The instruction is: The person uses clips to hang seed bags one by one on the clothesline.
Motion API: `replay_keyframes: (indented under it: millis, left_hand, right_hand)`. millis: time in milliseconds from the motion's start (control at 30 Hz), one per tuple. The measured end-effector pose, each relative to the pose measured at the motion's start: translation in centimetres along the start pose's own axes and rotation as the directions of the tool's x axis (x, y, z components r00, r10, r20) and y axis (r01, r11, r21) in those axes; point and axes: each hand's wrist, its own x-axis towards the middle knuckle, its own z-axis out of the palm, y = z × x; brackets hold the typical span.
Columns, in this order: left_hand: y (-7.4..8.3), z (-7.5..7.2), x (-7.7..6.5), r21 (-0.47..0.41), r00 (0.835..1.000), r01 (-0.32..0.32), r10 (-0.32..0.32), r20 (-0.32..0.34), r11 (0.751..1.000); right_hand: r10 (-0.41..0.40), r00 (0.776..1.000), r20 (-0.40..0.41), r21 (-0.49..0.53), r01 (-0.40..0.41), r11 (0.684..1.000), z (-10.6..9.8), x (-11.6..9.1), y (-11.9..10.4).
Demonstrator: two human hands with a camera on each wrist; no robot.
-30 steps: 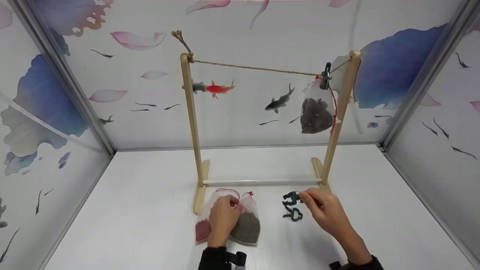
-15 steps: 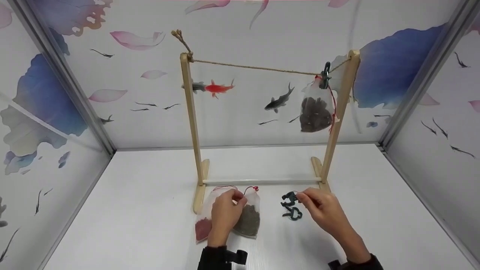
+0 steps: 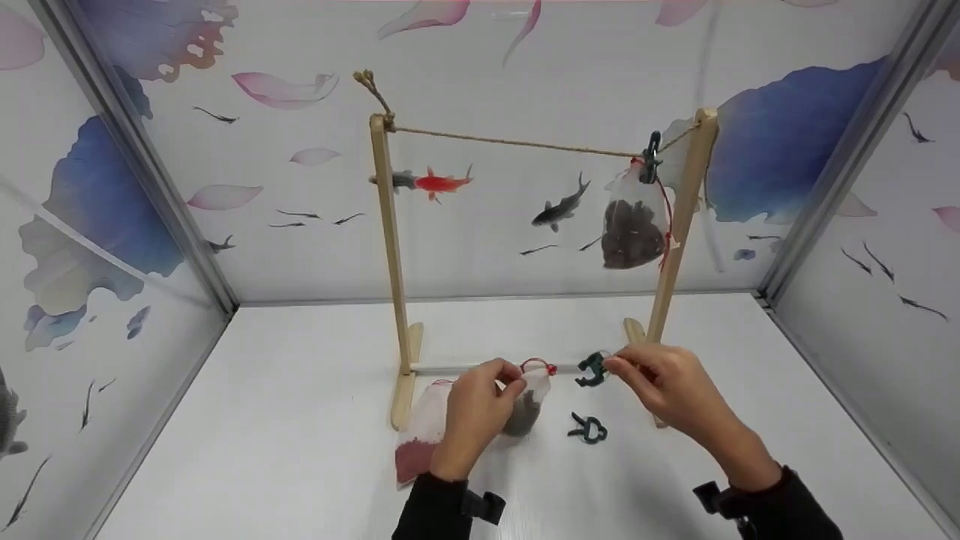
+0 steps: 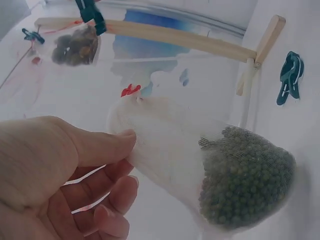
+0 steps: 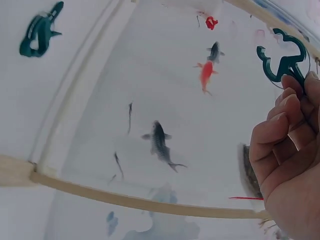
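Lifting the green-filled mesh bag (image 3: 526,414): our left hand (image 3: 480,409) has its fingers pinched near the top. Compared with half a second ago, it sits higher and farther right, between our hands. Our right hand (image 3: 679,390) pinches one green clip (image 3: 592,369), now parted from the other clip (image 3: 592,429) on the bench (image 3: 315,420). We judge both pieces picked up.

We've got a white tabletop (image 3: 300,405), a printed back wall (image 3: 480,255) with a red fish (image 3: 442,184), dark fish (image 3: 561,207), pink petal (image 3: 277,90) and blue blotch (image 3: 795,150). Metal strips (image 3: 144,161) line the corners. Grey shape (image 3: 9,420) at left edge: cropped, possibly another fish.
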Motion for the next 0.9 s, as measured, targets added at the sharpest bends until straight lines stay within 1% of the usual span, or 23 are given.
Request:
replay_keyframes:
  millis: [33,133,267,333,400,533,633,733,900]
  left_hand:
    - [0.4,-0.2,0.4,0.009,1.0,-0.012,0.012,0.017,1.0]
    - [1.7,-1.4,1.8,0.012,0.997,-0.02,0.019,0.077,1.0]
    - [3.4,-3.3,4.0,-0.008,0.988,-0.031,0.032,0.149,0.999]
    - [4.3,-4.3,5.2,-0.015,0.984,-0.06,0.062,0.164,0.998]
    - [5.1,-5.1,6.3,-0.021,0.982,-0.086,0.089,0.166,0.996]
    - [6.4,-6.4,8.7,-0.029,0.982,-0.13,0.133,0.137,0.991]
    - [7.2,-7.2,10.4,-0.033,0.983,-0.153,0.155,0.096,0.988]
    - [8.0,-8.0,12.1,-0.034,0.985,-0.164,0.165,0.048,0.986]
    - [9.2,-9.1,14.2,-0.024,0.982,-0.187,0.186,-0.015,0.982]
  right_hand:
    - [-0.028,1.0,0.012,-0.02,0.029,0.999,-0.6,0.7,-0.2]
    - [-0.09,0.995,0.047,-0.072,0.093,0.993,-2.3,3.0,-1.1]
    - [-0.178,0.981,0.074,-0.142,0.187,0.972,-4.5,6.0,-2.1]
    - [-0.226,0.971,0.079,-0.18,0.237,0.955,-5.5,7.4,-2.5]
    - [-0.273,0.958,0.087,-0.214,0.286,0.934,-6.5,8.7,-2.8]
    - [-0.335,0.935,0.115,-0.271,0.354,0.895,-7.9,11.4,-3.2]
    - [-0.349,0.929,0.126,-0.308,0.371,0.876,-8.8,13.4,-3.3]
    - [-0.351,0.929,0.12,-0.338,0.37,0.865,-9.8,15.6,-3.5]
    - [-0.31,0.947,0.087,-0.371,0.32,0.872,-10.8,18.9,-4.0]
